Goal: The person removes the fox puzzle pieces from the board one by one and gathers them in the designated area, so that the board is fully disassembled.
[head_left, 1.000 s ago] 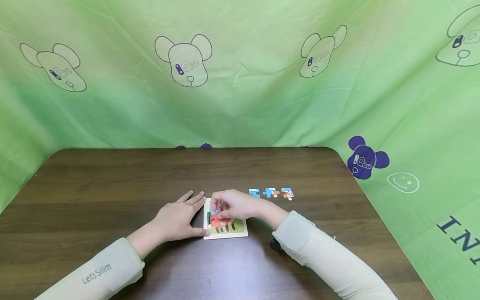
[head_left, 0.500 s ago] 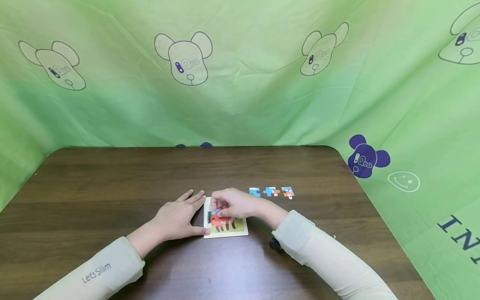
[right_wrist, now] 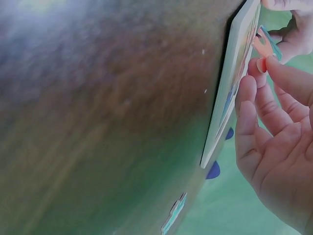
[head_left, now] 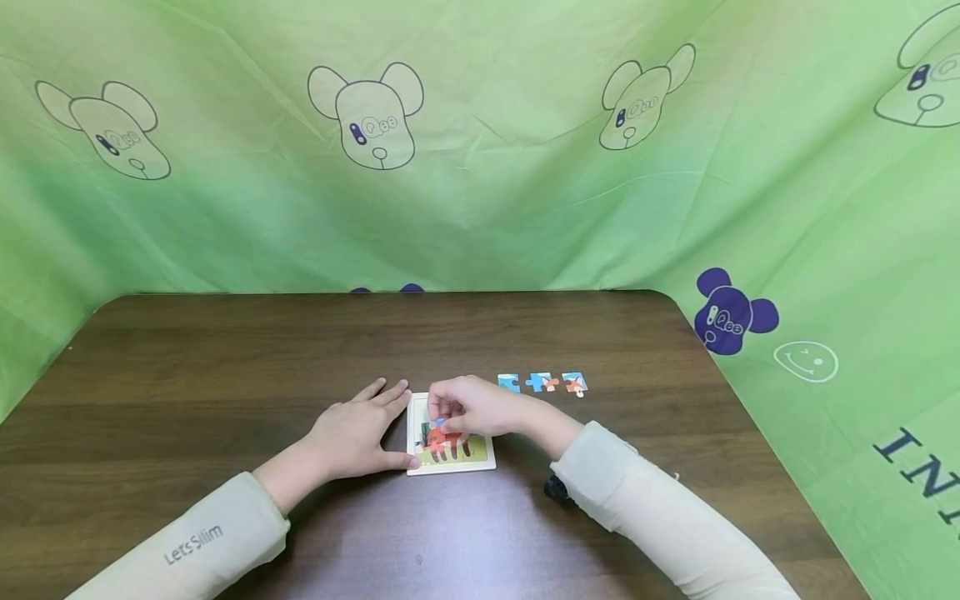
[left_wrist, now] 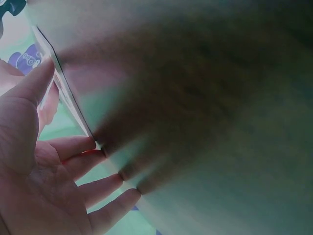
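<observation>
A small puzzle board (head_left: 457,469) with a pale frame lies on the table, showing part of an orange, dark-striped animal on yellow-green ground. My left hand (head_left: 352,440) lies spread at its left side, thumb on the lower left corner of the frame and fingertips on the table. Over the board, my right hand (head_left: 480,407) pinches an orange puzzle piece (right_wrist: 264,46) between thumb and index finger. The right wrist view shows this piece tilted up from the board. The hand covers the board's upper right part in the head view.
Three loose puzzle pieces lie in a row behind the right hand: a blue one (head_left: 508,382), a blue and orange one (head_left: 542,382) and an orange one (head_left: 575,383). A black object (head_left: 556,489) shows beside the right cuff. Green printed cloth (head_left: 480,208) hangs behind the table (head_left: 225,358).
My right hand has shifted slightly to the right with the pinched puzzle piece, which now sits a little farther right over the board. The left hand stays in place.
</observation>
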### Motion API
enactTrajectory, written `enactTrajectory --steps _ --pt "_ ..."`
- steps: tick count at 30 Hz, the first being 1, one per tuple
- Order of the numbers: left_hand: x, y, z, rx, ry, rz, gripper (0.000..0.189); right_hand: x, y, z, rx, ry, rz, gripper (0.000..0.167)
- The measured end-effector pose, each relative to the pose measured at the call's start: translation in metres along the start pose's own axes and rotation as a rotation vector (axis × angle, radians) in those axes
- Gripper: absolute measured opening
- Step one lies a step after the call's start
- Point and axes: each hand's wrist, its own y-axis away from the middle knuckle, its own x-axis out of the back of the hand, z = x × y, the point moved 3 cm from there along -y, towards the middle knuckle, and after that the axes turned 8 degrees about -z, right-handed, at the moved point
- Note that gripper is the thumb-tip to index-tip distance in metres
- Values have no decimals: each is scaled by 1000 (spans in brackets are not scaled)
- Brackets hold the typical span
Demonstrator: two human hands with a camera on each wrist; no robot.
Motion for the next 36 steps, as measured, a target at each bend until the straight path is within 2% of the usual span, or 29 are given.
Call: enactTrajectory --steps 6,12,20,31,36 --pt "0 0 0 2 0 -7 97 3 7 3 4 38 29 11" --pt "-1 0 0 6 5 -6 97 5 13 9 -17 -12 39 10" --pt "0 0 0 9 0 -17 97 12 23 14 -37 46 70 9" --pt "0 0 -1 6 -11 -12 96 21 42 26 -33 -18 115 9" --pt "-1 0 -1 4 -13 -10 96 27 52 30 -62 -22 141 10"
